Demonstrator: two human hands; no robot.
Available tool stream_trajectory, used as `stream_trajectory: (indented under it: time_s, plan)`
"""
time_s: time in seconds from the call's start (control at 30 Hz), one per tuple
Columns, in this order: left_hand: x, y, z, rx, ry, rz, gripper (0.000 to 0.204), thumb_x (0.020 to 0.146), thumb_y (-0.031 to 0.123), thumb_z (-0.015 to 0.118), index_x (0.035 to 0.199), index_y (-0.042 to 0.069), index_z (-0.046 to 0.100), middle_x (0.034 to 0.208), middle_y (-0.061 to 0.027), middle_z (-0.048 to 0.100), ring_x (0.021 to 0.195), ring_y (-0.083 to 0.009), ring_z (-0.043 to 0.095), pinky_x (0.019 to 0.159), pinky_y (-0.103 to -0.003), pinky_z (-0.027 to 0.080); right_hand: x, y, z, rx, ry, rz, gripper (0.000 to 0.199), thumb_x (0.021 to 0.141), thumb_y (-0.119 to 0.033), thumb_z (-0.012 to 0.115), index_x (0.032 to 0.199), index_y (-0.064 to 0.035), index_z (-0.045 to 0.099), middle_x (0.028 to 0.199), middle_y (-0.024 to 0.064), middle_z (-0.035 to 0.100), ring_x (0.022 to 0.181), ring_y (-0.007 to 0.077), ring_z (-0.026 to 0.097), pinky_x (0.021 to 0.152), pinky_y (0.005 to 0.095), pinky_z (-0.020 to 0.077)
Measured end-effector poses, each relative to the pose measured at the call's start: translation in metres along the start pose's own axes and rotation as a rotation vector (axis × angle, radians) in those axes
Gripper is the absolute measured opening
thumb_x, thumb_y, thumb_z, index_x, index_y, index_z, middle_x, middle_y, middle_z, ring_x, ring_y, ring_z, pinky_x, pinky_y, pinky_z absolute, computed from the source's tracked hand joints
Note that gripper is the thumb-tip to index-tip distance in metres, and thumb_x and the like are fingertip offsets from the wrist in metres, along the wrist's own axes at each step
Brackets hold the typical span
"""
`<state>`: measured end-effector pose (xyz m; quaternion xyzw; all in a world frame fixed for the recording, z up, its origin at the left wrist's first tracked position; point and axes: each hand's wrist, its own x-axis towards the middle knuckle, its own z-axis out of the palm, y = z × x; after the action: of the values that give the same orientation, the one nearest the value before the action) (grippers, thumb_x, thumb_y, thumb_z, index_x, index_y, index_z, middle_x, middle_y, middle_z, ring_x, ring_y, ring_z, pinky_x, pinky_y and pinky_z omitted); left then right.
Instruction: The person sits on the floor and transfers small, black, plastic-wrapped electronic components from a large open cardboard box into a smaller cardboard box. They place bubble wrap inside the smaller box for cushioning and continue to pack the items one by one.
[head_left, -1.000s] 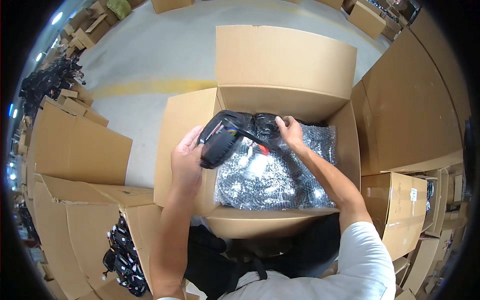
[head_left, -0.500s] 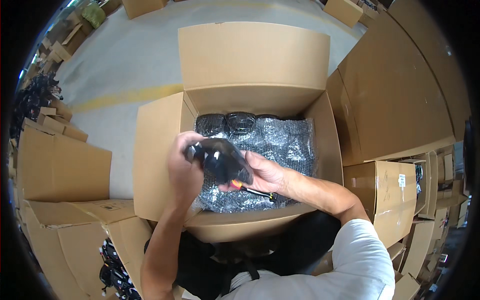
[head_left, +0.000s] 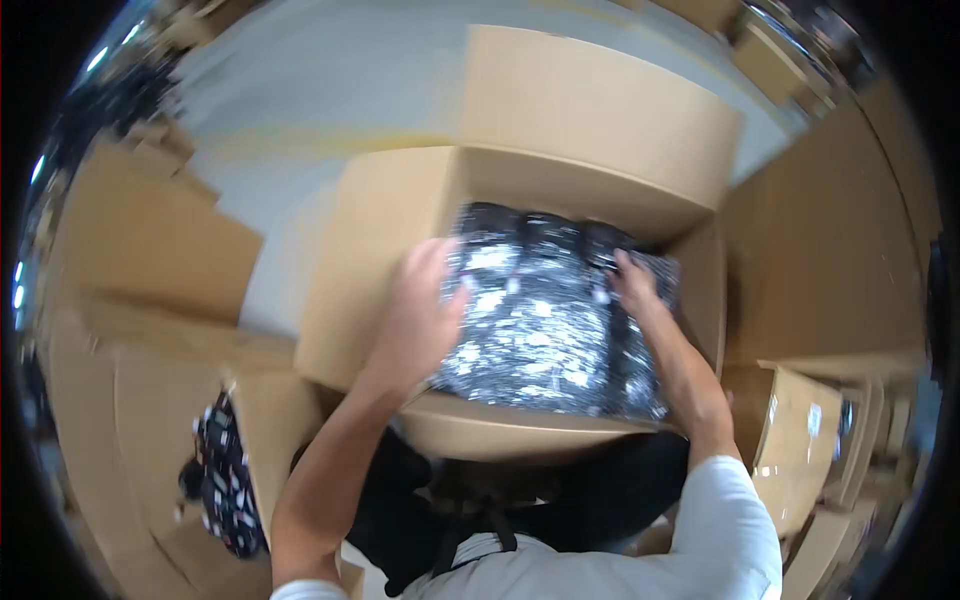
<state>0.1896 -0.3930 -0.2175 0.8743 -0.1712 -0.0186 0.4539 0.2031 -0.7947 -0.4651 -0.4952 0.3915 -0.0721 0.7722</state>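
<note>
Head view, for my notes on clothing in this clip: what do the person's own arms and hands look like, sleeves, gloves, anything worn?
Both hands are bare, with no gloves. The left hand and its forearm are uncovered as far as the picture shows; no watch or band shows, though the frame is blurred. The right hand leads to a bare forearm, and a short white sleeve covers the upper arm.

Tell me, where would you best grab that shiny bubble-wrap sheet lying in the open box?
Probably by its two side edges, coming down from above through the open top. The bubble-wrap sheet lies flat and limp across the cardboard box, so a middle grip would likely bunch it. The left hand and right hand already rest at opposite sides.
</note>
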Motion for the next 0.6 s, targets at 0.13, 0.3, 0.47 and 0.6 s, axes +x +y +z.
stream_trajectory:
  time_s: [0.13,0.3,0.47,0.6]
  plan:
    - [-0.01,-0.013,0.013,-0.128,0.015,0.059,0.044,0.086,0.002,0.068,0.128,-0.002,0.056,0.128,-0.0197,0.055,0.114,-0.0356,0.059,0.096,-0.041,0.05,0.012,-0.004,-0.018,-0.403,-0.002,-0.076,0.055,0.086,-0.041,0.079,0.119,0.001,0.065,0.105,0.0116,0.07,0.072,0.0197,0.068,0.065,0.0337,0.0584]
    - [-0.045,-0.009,-0.041,-0.045,0.097,0.259,0.028,0.087,0.005,0.068,0.112,-0.004,0.062,0.106,-0.0209,0.06,0.102,-0.0398,0.062,0.088,-0.045,0.051,0.03,-0.027,-0.016,-1.188,0.052,-0.461,0.052,0.093,-0.045,0.07,0.102,0.0068,0.067,0.068,0.0048,0.061,0.059,0.0141,0.061,0.053,0.0325,0.0506]
    - [-0.134,-0.035,-0.188,0.035,0.052,0.189,0.018,0.092,0.014,0.062,0.1,0.0,0.071,0.104,-0.0191,0.071,0.096,-0.0345,0.069,0.085,-0.041,0.054,-0.143,-0.065,0.027,-1.203,-0.593,-0.248,0.043,0.097,-0.031,0.066,0.117,0.0074,0.064,0.088,0.0092,0.067,0.07,0.0138,0.061,0.06,0.0302,0.0503]
    - [-0.207,-0.19,-0.29,0.266,0.465,-0.504,0.025,0.093,0.018,0.067,0.111,0.002,0.069,0.104,-0.0186,0.071,0.098,-0.0275,0.07,0.084,-0.035,0.055,-0.284,-0.075,0.052,-1.227,-0.627,-0.292,0.044,0.096,-0.023,0.07,0.127,0.0078,0.061,0.104,0.0128,0.068,0.087,0.0156,0.063,0.079,0.029,0.052]
